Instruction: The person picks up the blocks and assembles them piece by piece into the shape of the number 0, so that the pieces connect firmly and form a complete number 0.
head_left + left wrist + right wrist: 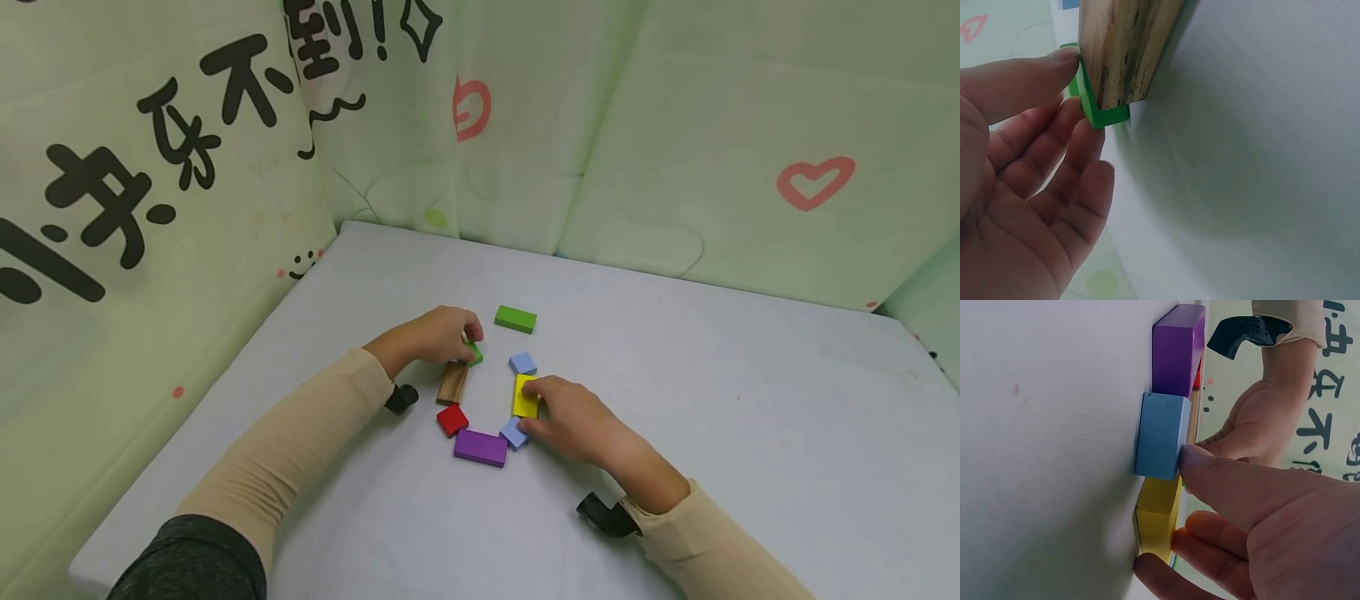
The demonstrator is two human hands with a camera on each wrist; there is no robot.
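My left hand pinches a small green block at the far end of a brown wood-grain block; the hand partly hides the green block in the head view. My right hand lies at the right side of the blocks. Its thumb touches a light blue block, and its other fingers reach to the yellow block beside it. A purple block and a red block continue the curved row. Another light blue block sits beyond the yellow one.
Farther back, a longer green block lies apart on the white table. Pale green curtains with printed characters and hearts hang behind and to the left. A dark wrist camera is on the right wrist.
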